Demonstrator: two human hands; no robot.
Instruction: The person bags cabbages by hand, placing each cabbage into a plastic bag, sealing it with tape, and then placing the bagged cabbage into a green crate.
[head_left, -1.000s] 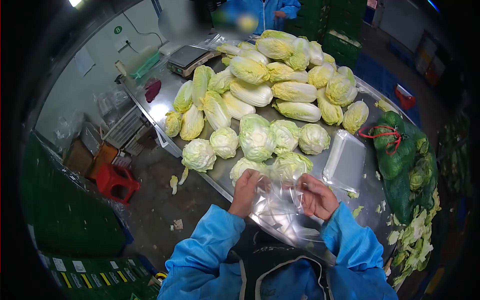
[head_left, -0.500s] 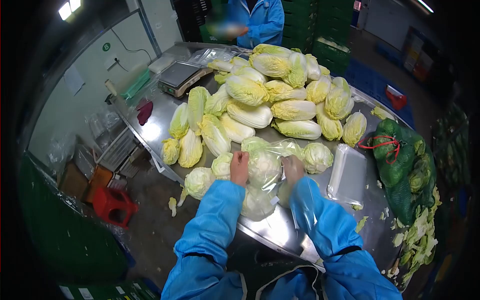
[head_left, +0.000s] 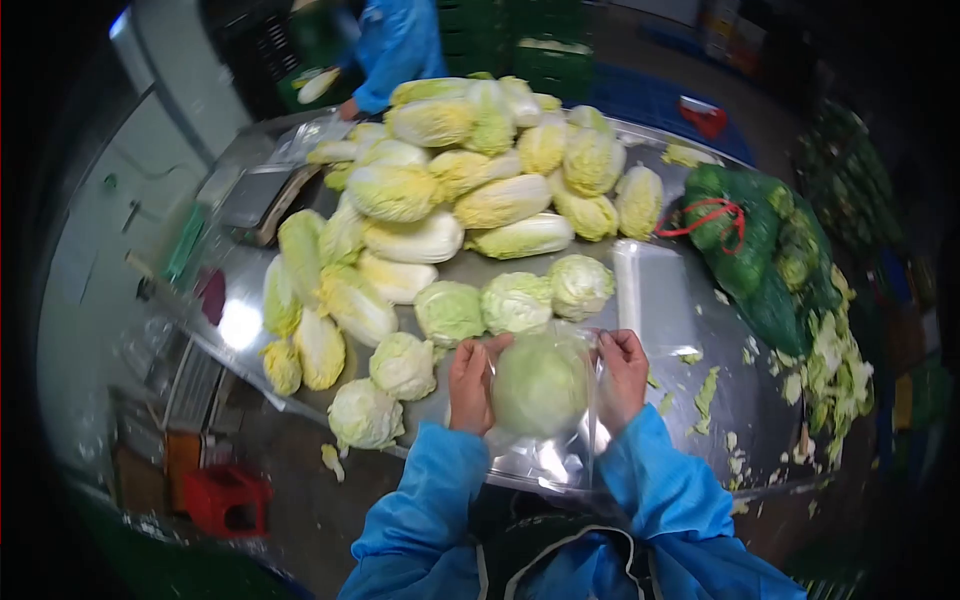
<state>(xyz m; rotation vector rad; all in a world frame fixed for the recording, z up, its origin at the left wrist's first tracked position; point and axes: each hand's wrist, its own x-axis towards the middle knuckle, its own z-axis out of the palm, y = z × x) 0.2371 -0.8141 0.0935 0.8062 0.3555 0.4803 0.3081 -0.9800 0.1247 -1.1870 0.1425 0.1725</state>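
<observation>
A round green cabbage (head_left: 540, 388) sits inside a clear plastic bag (head_left: 535, 462), just in front of my body at the table's near edge. My left hand (head_left: 471, 384) pinches the bag's edge on the left side of the cabbage. On the other side, my right hand (head_left: 624, 376) has the bag's edge between thumb and fingers. Behind the bag stand three bare round cabbages, the middle one (head_left: 516, 303) closest to it. Two more, including a pale cabbage (head_left: 366, 413), lie left of my left hand.
Napa cabbages (head_left: 428, 190) are piled across the far half of the metal table (head_left: 690, 440). Flat clear bags (head_left: 655, 295) lie to the right, before a green net sack (head_left: 750, 240) and leaf scraps (head_left: 838, 385). A scale (head_left: 258, 198) stands far left. A co-worker's blue sleeve (head_left: 400, 50) shows behind.
My hands have moved farther apart, drawing the bag's edges up around the cabbage. The view has shifted, and the co-worker's hand now rests by the table's far edge.
</observation>
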